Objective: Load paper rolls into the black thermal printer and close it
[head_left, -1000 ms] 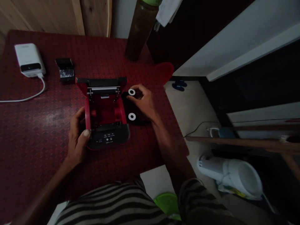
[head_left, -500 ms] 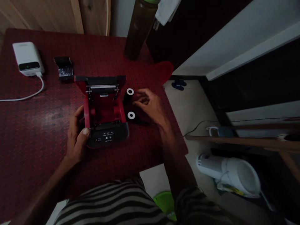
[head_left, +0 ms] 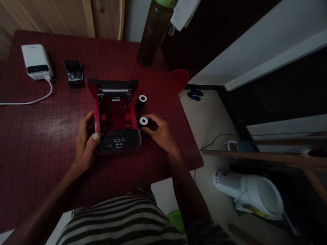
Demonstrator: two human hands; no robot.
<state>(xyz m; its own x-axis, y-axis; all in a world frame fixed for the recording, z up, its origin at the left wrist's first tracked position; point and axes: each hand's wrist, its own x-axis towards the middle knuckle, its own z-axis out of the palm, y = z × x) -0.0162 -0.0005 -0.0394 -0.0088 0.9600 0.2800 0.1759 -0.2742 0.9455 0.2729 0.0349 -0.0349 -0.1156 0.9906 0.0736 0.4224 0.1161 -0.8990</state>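
A small red and black printer (head_left: 119,140) stands on the table with its lid raised and its red inside bare. My left hand (head_left: 86,143) grips the printer's left side, thumb on the front corner. To the right of the printer stand two black rolls with white ring-shaped ends. Around the nearer roll (head_left: 143,121) my right hand (head_left: 159,133) has closed, fingers behind it and thumb in front; the roll's lower part is dark and partly hidden. The farther roll (head_left: 142,99) stands untouched beside the raised lid.
On the red patterned table (head_left: 51,149) lie a white power bank (head_left: 37,59) with a white cable and a small opened black case (head_left: 74,73). A tall dark bottle (head_left: 155,32) with a green lid stands at the back. The table's right edge borders the floor.
My right hand has come from beside the farther roll toward me and closed on the nearer roll. My left hand stays on the printer. The view has shifted slightly.
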